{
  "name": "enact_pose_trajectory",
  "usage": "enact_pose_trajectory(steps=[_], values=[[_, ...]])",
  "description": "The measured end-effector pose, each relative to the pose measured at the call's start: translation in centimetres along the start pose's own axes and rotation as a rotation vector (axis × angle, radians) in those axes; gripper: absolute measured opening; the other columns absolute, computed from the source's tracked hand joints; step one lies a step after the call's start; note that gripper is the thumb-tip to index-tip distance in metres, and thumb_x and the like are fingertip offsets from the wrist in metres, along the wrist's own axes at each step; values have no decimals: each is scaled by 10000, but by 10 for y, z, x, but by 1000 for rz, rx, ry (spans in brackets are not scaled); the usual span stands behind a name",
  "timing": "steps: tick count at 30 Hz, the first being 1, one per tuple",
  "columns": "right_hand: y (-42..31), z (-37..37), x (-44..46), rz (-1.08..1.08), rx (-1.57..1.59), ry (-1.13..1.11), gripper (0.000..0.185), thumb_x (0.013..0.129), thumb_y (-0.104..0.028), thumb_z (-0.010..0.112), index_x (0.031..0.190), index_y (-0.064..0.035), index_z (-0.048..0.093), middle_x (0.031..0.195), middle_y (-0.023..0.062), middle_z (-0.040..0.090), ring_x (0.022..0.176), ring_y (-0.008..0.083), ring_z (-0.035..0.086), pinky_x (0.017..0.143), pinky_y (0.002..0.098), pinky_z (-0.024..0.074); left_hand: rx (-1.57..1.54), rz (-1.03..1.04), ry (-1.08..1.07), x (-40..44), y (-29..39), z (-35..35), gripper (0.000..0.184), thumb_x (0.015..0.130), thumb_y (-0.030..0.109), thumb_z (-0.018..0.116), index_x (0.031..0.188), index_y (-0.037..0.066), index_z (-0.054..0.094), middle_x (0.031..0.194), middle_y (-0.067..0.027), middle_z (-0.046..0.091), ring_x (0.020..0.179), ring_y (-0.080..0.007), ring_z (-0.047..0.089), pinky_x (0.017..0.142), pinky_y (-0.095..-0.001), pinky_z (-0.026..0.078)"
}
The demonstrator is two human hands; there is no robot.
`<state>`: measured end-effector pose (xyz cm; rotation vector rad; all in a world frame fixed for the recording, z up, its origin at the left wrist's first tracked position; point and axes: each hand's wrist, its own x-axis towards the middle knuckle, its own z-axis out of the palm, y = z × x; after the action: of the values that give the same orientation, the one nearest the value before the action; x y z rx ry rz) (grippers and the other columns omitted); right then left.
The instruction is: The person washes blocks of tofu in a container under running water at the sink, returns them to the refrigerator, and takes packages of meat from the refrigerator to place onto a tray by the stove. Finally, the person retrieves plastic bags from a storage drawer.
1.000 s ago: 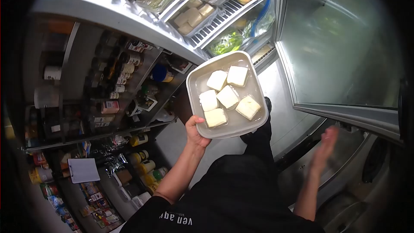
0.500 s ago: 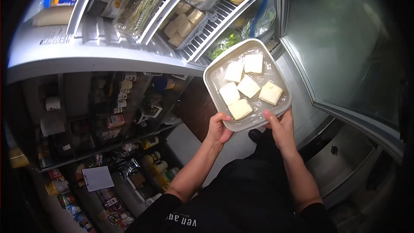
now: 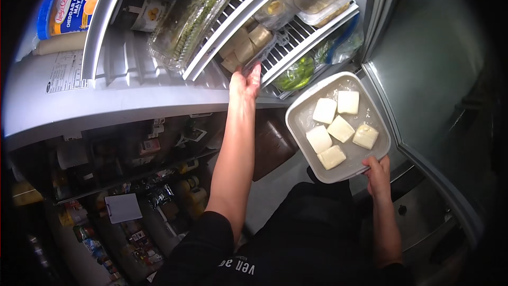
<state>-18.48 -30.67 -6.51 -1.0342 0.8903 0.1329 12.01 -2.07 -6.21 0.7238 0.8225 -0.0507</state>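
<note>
My right hand [image 3: 378, 173] grips the lower right rim of a square, pale grey tub [image 3: 312, 160], thumb over the edge. Several white, tofu-like blocks [image 3: 340, 128] lie in it in a little clear liquid. The tub is tilted in front of the open fridge. My left hand [image 3: 245, 82] reaches up to the fridge shelf and takes the near end of a clear plastic container [image 3: 258, 59]. Brown, squarish blocks [image 3: 244, 47] sit in that container. Some of the left fingertips are hidden by the container.
Wire fridge shelves [image 3: 286, 53] hold a clamshell of green stalks [image 3: 191, 24], a clear food box [image 3: 324, 0] and bagged greens [image 3: 296, 74]. The glass door [image 3: 439, 69] stands open at right. Below left are dark shelves with jars and a clipboard [image 3: 123, 208].
My left hand has let go of the tub and moved up to the container on the shelf. The tub, now in my right hand alone, has shifted right and down.
</note>
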Motion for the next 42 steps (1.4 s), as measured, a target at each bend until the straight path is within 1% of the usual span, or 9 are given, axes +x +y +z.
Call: enact_pose_trajectory(steps=[4, 9, 12, 13, 16, 20, 28, 31, 42], values=[[-2, -3, -2, 49, -37, -2, 361, 689, -26, 539, 1049, 11, 532, 871, 61, 588, 649, 112, 526, 513, 204, 376, -27, 81, 9, 9, 3, 13, 271, 964, 116, 376, 1152, -23, 513, 1156, -234, 524, 947, -397, 588, 722, -492, 587], [9, 1, -11, 110, 17, 37, 349, 701, -46, 535, 1046, 7, 529, 851, 49, 586, 663, 111, 523, 530, 221, 385, -146, 71, 67, 25, 10, 13, 269, 947, 96, 404, 1145, -57, 502, 1082, -262, 543, 905, -435, 586, 705, -474, 596], [31, -4, -14, 117, -24, 121, 310, 715, -54, 534, 1021, -1, 534, 834, 41, 576, 661, 99, 508, 548, 229, 389, -186, -28, 73, 44, 18, 7, 266, 913, 107, 484, 1083, -93, 525, 995, -291, 561, 850, -436, 598, 659, -449, 605], [37, -4, -16, 133, -11, 129, 310, 715, -54, 534, 1021, -1, 534, 834, 41, 576, 661, 99, 508, 548, 229, 389, -196, -167, 101, 40, 26, 11, 276, 923, 160, 494, 1149, 5, 529, 1032, -220, 578, 823, -438, 594, 623, -447, 607], [42, -1, -19, 81, 9, 122, 268, 734, -60, 529, 997, -11, 541, 817, 34, 567, 662, 87, 495, 556, 224, 383, -100, -173, 47, 38, 33, 8, 274, 906, 165, 530, 1123, 0, 553, 1038, -217, 580, 841, -425, 597, 634, -404, 610], [53, 4, -21, 58, -53, 126, 251, 747, -64, 513, 983, 17, 544, 814, 41, 568, 685, 92, 484, 598, 233, 387, -107, -164, 113, 26, 24, 10, 307, 927, 82, 395, 1091, -173, 449, 1031, -277, 542, 882, -384, 613, 705, -384, 609], [78, 2, -13, 8, -25, 61, 355, 714, -109, 544, 1053, -6, 530, 852, 25, 556, 694, 79, 467, 568, 211, 349, -118, -149, 55, -13, 12, -4, 241, 903, 4, 277, 998, -212, 329, 1013, -347, 496, 900, -483, 580, 758, -455, 589], [69, 1, -19, -31, -68, 89, 339, 735, -53, 516, 1060, 43, 524, 916, 58, 562, 782, 106, 486, 690, 241, 394, -107, -215, 25, -16, 15, -6, 288, 899, -9, 289, 1050, -246, 350, 1067, -351, 502, 932, -474, 577, 779, -439, 584], [64, 9, -12, -30, -76, 6, 355, 738, -39, 493, 1081, 49, 511, 921, 71, 562, 799, 133, 495, 745, 265, 410, 324, -23, -220, -46, -2, -40, 291, 968, 202, 417, 1054, -76, 436, 1096, -263, 562, 1018, -349, 587, 881, -367, 535]])
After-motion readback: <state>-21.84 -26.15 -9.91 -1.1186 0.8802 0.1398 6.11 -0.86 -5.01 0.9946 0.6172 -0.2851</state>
